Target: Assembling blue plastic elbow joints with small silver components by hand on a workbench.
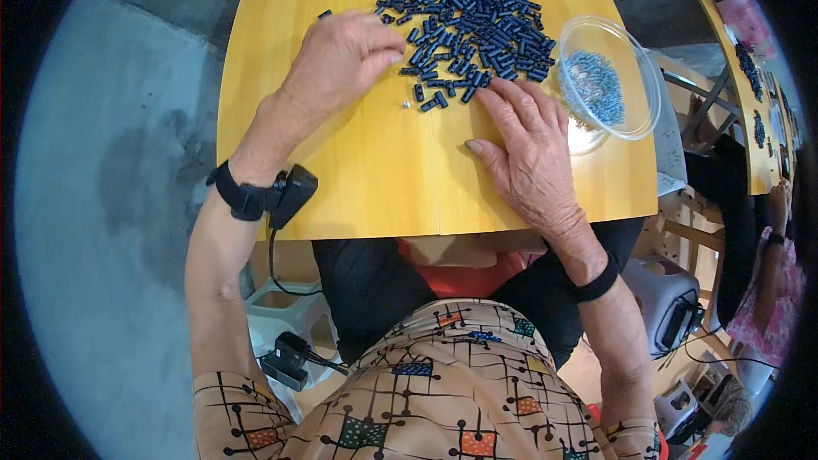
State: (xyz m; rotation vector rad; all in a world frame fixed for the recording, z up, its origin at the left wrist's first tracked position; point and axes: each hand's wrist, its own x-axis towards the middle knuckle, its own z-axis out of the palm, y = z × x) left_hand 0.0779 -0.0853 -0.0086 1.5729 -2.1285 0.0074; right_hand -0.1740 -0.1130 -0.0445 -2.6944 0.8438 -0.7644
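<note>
A pile of small black cylindrical plastic pieces point(477, 17) spreads over the far middle of the yellow table. At its left edge my left hand point(336, 55) is closed, thumb pressed toward the curled fingers. Whatever lies between them, if anything, is hidden. My right hand point(530, 140) rests open and palm down, its fingertips at the near edge of the pile by a few black pieces. Just beside the near pieces, a tiny shiny metal part point(406, 105) lies on the wood. A clear round tub point(639, 123) with many small silvery metal parts point(594, 89) stands right of the pile.
The curved yellow table point(341, 196) ends close to my lap. A black device with a cable point(294, 196) is strapped to my left wrist. At right, another person's arm point(769, 277) reaches to a second table point(754, 140) with black pieces. A pale stool point(294, 315) stands below left.
</note>
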